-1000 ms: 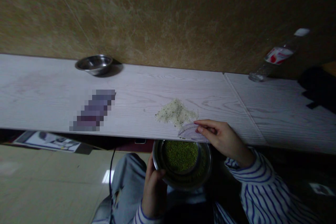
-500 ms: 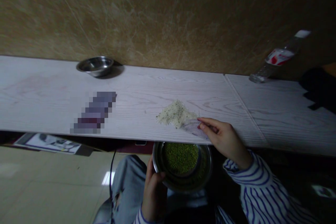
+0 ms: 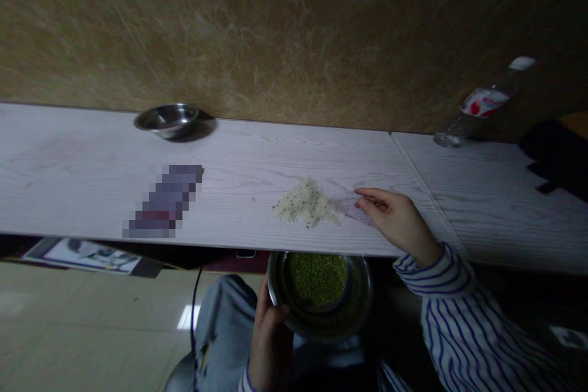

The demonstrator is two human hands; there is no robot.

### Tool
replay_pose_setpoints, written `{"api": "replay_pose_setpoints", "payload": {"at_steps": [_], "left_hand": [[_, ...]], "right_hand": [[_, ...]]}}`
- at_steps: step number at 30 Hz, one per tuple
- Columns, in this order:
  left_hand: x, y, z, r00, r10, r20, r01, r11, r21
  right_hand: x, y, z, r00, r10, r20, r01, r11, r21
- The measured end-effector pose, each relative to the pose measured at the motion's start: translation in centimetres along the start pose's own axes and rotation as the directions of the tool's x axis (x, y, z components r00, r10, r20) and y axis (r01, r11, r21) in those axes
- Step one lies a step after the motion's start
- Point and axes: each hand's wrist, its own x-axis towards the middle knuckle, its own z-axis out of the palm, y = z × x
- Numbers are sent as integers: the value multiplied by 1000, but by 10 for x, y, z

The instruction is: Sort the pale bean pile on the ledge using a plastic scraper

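Note:
Below the table edge, my left hand [image 3: 271, 331] grips the rim of a metal bowl [image 3: 365, 306] on its left side. Green beans [image 3: 316, 278], which look like mung beans, lie in this bowl. Over the table my right hand [image 3: 395, 217] pinches a thin, see-through purple mesh piece [image 3: 351, 205] between thumb and fingers. The mesh's left end meets the right side of a pile of white rice-like grains [image 3: 303, 202] mixed with darker specks. Its exact kind I cannot make out.
A smaller metal bowl [image 3: 168, 122] stands by the wall at left. A blurred-out flat object [image 3: 168, 199] lies in front of it on the white table [image 3: 239, 159]. To the right are a plastic bottle [image 3: 484, 101] and a black item [image 3: 551, 153].
My right hand has moved slightly up and to the right with the mesh piece, away from the grain pile. My left hand stays on the bowl.

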Motion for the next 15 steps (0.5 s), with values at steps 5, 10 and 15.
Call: {"api": "replay_pose_setpoints", "payload": {"at_steps": [5, 10, 15], "left_hand": [[-1, 2, 2, 1000, -16, 4, 16, 1000, -10], [-1, 2, 1, 1000, -8, 4, 8, 1000, -3], [-1, 1, 1, 1000, -7, -4, 7, 1000, 10]], "right_hand": [[1, -6, 8, 998, -4, 64, 2, 999, 35], [-3, -9, 1, 995, -11, 95, -1, 992, 125], [0, -3, 5, 998, -8, 63, 1, 994, 110]]}}
